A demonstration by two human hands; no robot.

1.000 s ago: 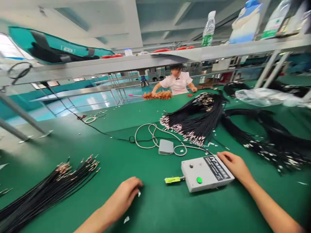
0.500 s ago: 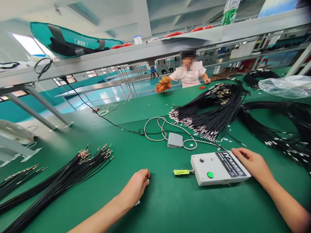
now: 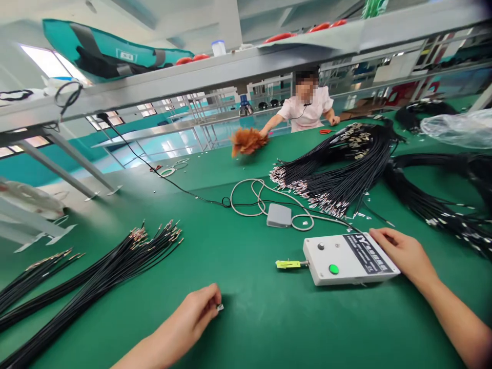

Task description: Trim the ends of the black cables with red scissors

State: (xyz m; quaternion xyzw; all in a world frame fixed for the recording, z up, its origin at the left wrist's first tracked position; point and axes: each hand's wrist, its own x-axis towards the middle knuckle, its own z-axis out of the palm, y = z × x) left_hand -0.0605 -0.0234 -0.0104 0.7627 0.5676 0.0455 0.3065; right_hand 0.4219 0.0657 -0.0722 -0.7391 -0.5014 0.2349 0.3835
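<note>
My left hand (image 3: 200,311) is closed just above the green table, left of centre. A small white scrap (image 3: 220,307) shows between its fingertips. At the right, my right hand (image 3: 403,253) grips the right edge of a white JY machine box (image 3: 326,256), which lies flat. The box has a black label, a dark knob and a green button (image 3: 334,269). From its left side sticks out a short shaft with a lime-yellow clip (image 3: 288,264). The undersides of the right fingers are partly hidden.
A grey foot pedal (image 3: 279,215) and its looped cable lie behind the box. Black wire bundles (image 3: 96,277) lie at left, with a large wire bundle (image 3: 330,174) at back right. Across the table a person (image 3: 307,105) holds an orange-brown duster (image 3: 248,141). A shelf (image 3: 192,74) crosses above.
My left hand has moved left and slightly nearer with the scrap. My right hand stays at the box. The other person's duster has swept leftward. The view has shifted slightly.
</note>
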